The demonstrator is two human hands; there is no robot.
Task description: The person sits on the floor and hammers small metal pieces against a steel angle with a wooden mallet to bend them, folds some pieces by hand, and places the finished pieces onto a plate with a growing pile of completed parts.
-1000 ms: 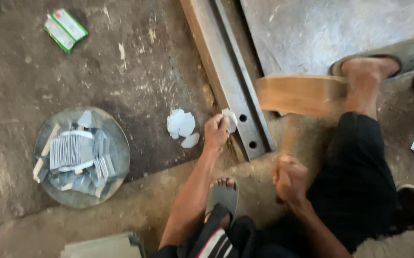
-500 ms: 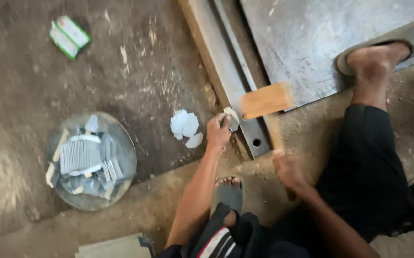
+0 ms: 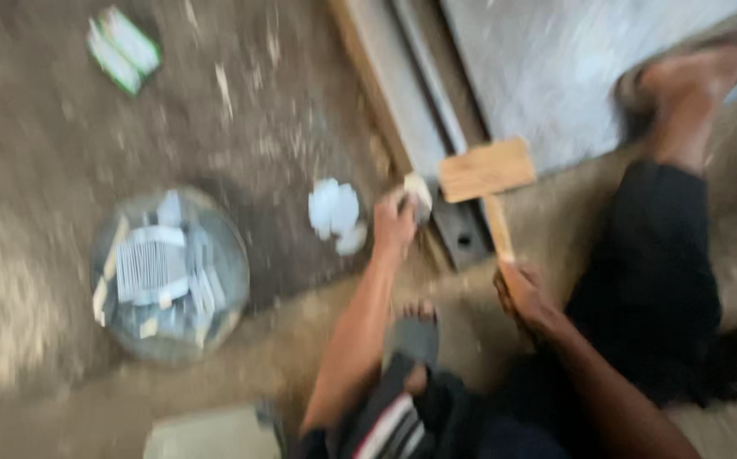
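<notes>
The picture is blurring with motion. The person is sitting on the floor (image 3: 62,110), and both forearms are reaching forward from the lower edge of the view. The right hand (image 3: 523,293) is wrapping its fingers tightly around the handle of a wooden mallet (image 3: 486,170), whose flat head is hovering over the end of a long metal channel (image 3: 423,127) that is running up and away. The left hand (image 3: 394,223) is stretching to that same end, its fingers pinching a small pale piece (image 3: 418,189) held against the channel, just left of the mallet head.

A grey metal sheet (image 3: 547,68) is lying beyond the channel, with a sandalled foot (image 3: 683,81) resting on it. A round tray (image 3: 215,306) holding small pale pieces is sitting well to the left. White scraps (image 3: 334,211) are lying just beside the left hand, and a green and white packet (image 3: 122,49) is lying far off at the upper left.
</notes>
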